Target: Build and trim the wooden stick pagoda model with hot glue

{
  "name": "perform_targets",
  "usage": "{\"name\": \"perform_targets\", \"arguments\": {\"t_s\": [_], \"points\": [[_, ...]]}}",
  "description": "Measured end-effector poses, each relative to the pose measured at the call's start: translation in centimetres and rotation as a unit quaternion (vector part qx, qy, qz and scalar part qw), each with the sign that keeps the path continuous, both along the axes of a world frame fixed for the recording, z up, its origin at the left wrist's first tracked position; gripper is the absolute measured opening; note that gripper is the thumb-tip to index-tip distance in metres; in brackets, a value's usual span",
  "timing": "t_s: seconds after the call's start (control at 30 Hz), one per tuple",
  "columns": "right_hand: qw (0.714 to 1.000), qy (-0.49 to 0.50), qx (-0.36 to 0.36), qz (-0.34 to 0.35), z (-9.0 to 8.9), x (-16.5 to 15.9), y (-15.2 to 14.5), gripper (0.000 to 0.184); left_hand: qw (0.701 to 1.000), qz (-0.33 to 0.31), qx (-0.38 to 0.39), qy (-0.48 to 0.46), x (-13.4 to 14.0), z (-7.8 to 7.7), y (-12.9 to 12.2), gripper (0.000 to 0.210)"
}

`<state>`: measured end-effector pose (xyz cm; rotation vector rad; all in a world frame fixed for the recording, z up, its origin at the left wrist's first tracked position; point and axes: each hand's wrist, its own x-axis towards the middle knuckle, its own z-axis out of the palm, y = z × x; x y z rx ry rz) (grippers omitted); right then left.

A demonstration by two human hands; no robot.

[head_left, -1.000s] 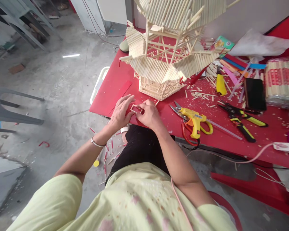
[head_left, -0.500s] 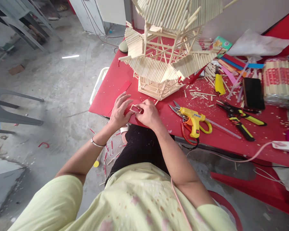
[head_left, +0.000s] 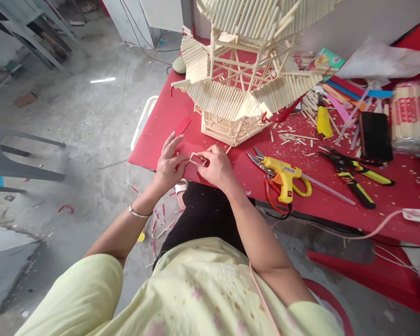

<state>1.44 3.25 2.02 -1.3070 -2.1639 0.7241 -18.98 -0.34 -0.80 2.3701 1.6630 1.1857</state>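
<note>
Over the front edge of the red table, my right hand (head_left: 215,167) pinches a small four-sided frame of thin wooden sticks (head_left: 191,157) by its right end. Thumb and forefinger of my left hand (head_left: 168,167) are pressed together at the frame's left corner; anything between them is too small to make out. My left hand's other fingers are raised. Just beyond both hands stands a tiered pagoda-like model built of wooden sticks (head_left: 227,100). A red strip (head_left: 183,125) lies beyond my left hand.
To the right on the red table (head_left: 154,140) lie a yellow glue gun (head_left: 283,175), scissors (head_left: 255,161), black-and-yellow pliers (head_left: 350,179), a yellow-handled cutter (head_left: 324,121), a phone (head_left: 375,136) and a bundle of wrapped sticks (head_left: 413,114). Cut stick pieces are scattered there. A grey stool (head_left: 17,158) stands left.
My left hand has drawn slightly left and its thumb and forefinger have come together at the frame's corner. My right hand keeps its hold on the frame. The view has shifted a little.
</note>
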Motion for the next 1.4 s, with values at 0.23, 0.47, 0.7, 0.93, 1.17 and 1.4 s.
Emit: {"name": "perform_targets", "arguments": {"t_s": [0.23, 0.47, 0.7, 0.93, 1.17, 1.4], "points": [[1.0, -0.008, -0.003, 0.002, 0.1, 0.0, 0.0, 0.035, 1.0, -0.012, 0.005, -0.018, -0.1, -0.2, 0.1, 0.025], [1.0, -0.012, 0.002, 0.003, -0.1, 0.0, 0.0, 0.035, 1.0, -0.008, -0.001, -0.023, 0.5, 0.3, -0.1, 0.03], [1.0, -0.009, 0.004, -0.001, -0.2, 0.0, 0.0, 0.035, 0.999, 0.008, -0.033, -0.007, 0.2, 0.2, 0.0, 0.026], [1.0, -0.01, 0.012, 0.001, -0.4, 0.0, 0.1, 0.035, 0.999, -0.01, -0.029, -0.019, 0.2, 0.2, 0.0, 0.014], [1.0, -0.008, 0.022, 0.0, -0.7, 0.0, 0.2, 0.036, 0.996, 0.022, -0.084, -0.033, -0.4, 0.7, 0.8, 0.018], [1.0, 0.0, 0.014, 0.003, -0.7, 0.1, 0.3, 0.033, 0.968, 0.041, -0.233, 0.087, -0.8, 4.4, 3.8, 0.023]]}}
